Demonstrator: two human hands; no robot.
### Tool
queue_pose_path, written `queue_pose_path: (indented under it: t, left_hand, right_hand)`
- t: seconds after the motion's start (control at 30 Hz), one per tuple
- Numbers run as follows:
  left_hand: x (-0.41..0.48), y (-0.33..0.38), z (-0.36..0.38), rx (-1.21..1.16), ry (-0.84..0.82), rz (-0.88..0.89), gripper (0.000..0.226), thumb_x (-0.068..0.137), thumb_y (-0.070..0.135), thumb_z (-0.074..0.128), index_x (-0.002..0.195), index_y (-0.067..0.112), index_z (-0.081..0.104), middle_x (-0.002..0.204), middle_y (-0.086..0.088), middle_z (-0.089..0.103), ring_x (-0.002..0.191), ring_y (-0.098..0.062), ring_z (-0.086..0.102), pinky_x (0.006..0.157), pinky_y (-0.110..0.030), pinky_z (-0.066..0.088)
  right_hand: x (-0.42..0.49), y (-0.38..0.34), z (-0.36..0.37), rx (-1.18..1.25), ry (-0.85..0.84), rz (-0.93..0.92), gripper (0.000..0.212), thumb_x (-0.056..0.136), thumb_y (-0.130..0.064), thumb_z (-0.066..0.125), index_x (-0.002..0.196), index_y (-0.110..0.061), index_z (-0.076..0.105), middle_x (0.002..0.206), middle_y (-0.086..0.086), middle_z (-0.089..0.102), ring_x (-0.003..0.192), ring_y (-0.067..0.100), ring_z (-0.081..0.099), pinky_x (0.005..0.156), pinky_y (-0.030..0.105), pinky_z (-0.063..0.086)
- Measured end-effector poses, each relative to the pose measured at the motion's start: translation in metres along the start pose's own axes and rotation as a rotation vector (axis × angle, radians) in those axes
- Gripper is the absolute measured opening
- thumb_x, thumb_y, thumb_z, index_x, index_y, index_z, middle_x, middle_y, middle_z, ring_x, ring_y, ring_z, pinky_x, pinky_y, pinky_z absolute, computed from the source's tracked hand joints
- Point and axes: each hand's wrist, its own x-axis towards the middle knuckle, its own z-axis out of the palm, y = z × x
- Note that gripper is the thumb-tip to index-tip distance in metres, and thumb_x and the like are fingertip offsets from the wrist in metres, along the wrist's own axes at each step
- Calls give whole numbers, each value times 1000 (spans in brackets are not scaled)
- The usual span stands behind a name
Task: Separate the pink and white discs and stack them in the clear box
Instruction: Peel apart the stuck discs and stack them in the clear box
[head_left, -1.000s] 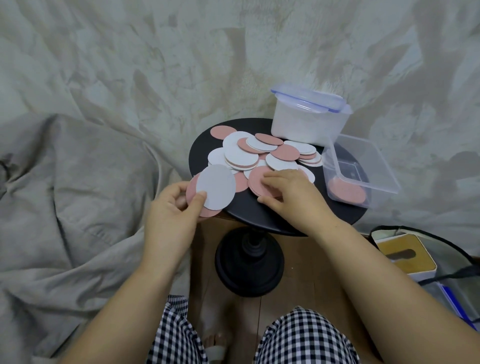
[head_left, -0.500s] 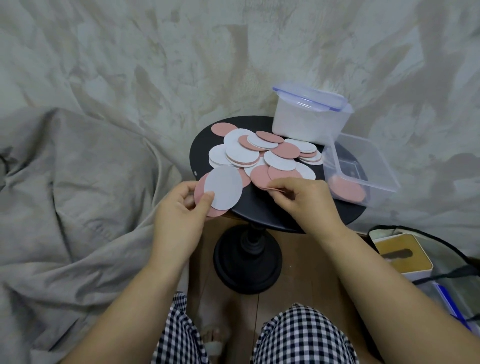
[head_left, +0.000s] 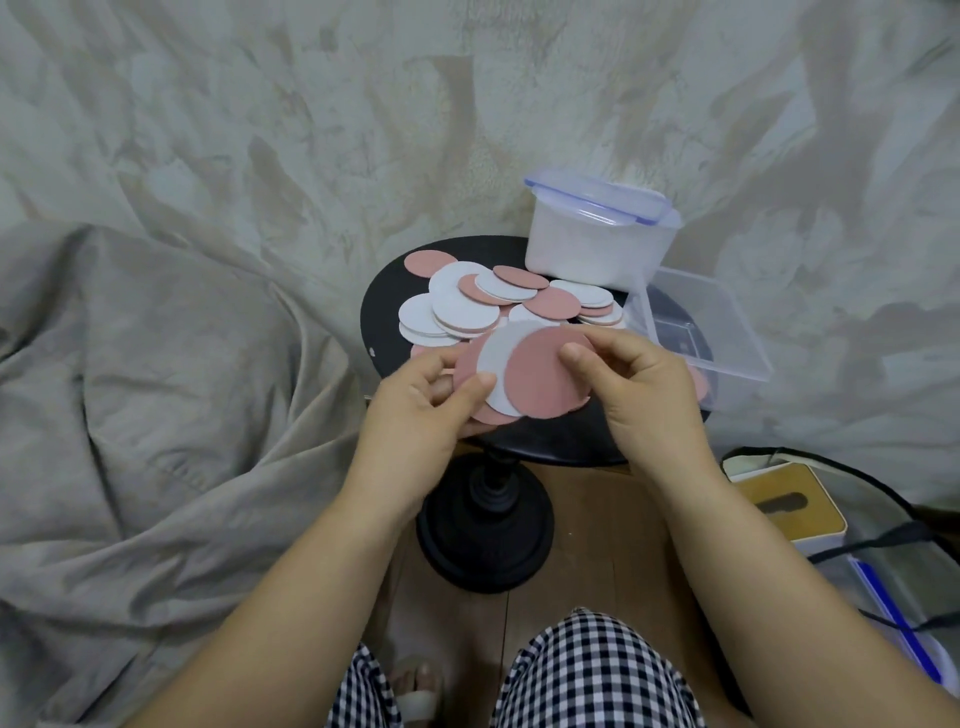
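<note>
Both hands meet above the table's (head_left: 384, 306) near edge: the left hand (head_left: 415, 415) pinches a small stack with a white disc (head_left: 493, 358) showing, and the right hand (head_left: 644, 384) grips a pink disc (head_left: 535, 374) overlapping it. More discs (head_left: 467, 306) lie heaped mid-table, and the clear box (head_left: 727, 332) sits at the right edge.

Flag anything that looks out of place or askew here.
The clear box hangs past the edge of the round table, so it could tip. The loose discs lie in a mixed, overlapping heap. The pink disc in the right hand has a ragged lower edge.
</note>
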Motion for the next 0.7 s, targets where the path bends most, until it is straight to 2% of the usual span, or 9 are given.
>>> queue_pose_path:
  t: [0.07, 0.17, 0.3, 0.37, 0.47, 0.57, 0.63, 0.7]
  left_hand:
    - [1, -1, 8, 4, -93, 9, 17, 89, 4, 58, 99, 17, 64, 87, -3, 74, 83, -18, 70, 71, -30, 56]
    - [4, -4, 21, 120, -164, 52, 20, 90, 9, 57, 102, 25, 62, 92, -1, 74, 87, -16, 70, 78, -34, 56]
    - [7, -8, 38, 374, -185, 168, 33, 94, 15, 53, 107, 45, 52, 113, 12, 65, 101, -3, 62, 85, -20, 50]
    - [8, -13, 44, 521, -174, 232, 36, 94, 17, 52, 123, 38, 50, 124, 14, 58, 112, -1, 55, 93, -16, 44]
    - [5, -23, 50, 654, -166, 266, 44, 94, 15, 51, 135, 27, 45, 131, 9, 54, 114, -4, 51, 88, -2, 34]
    - [-3, -31, 54, 783, -207, 330, 56, 94, 20, 51, 144, 28, 26, 143, 7, 43, 122, -9, 44, 92, -10, 31]
    - [-5, -34, 54, 842, -247, 369, 63, 95, 22, 49, 144, 33, 11, 147, 5, 35, 128, -10, 38, 94, -12, 27]
    - [-6, -36, 54, 847, -240, 399, 60, 96, 20, 46, 143, 32, 10, 144, 0, 39, 125, -9, 38, 93, -10, 26]
  right_hand:
    - [-4, 4, -2, -14, 25, 2, 22, 85, -16, 62, 102, -30, 62, 95, -21, 64, 85, -16, 58, 71, 3, 43]
    - [-9, 12, -9, -14, 58, 33, 25, 87, -19, 60, 110, -29, 61, 103, -15, 65, 97, -7, 59, 76, 7, 48]
    - [-14, 17, -20, -10, 148, 4, 38, 86, -18, 61, 123, -26, 57, 112, -20, 59, 106, -10, 53, 84, 8, 46]
    - [-19, 21, -24, -70, 162, -54, 41, 85, -16, 62, 123, -28, 54, 107, -25, 57, 101, -16, 52, 81, 2, 41]
    - [-26, 34, -26, -250, 162, -173, 40, 83, -14, 65, 117, -31, 55, 100, -19, 59, 94, -12, 52, 83, 3, 38]
    - [-32, 45, -20, -271, 142, -200, 40, 87, -14, 62, 122, -30, 52, 108, -15, 58, 101, -11, 50, 86, 4, 37]
    - [-34, 48, -17, -307, 129, -239, 42, 89, -14, 53, 128, -29, 46, 115, -14, 55, 109, -12, 46, 90, 4, 35]
    - [-35, 48, -16, -338, 109, -280, 46, 90, -8, 47, 132, -25, 40, 120, -18, 48, 113, -16, 41, 94, 3, 32]
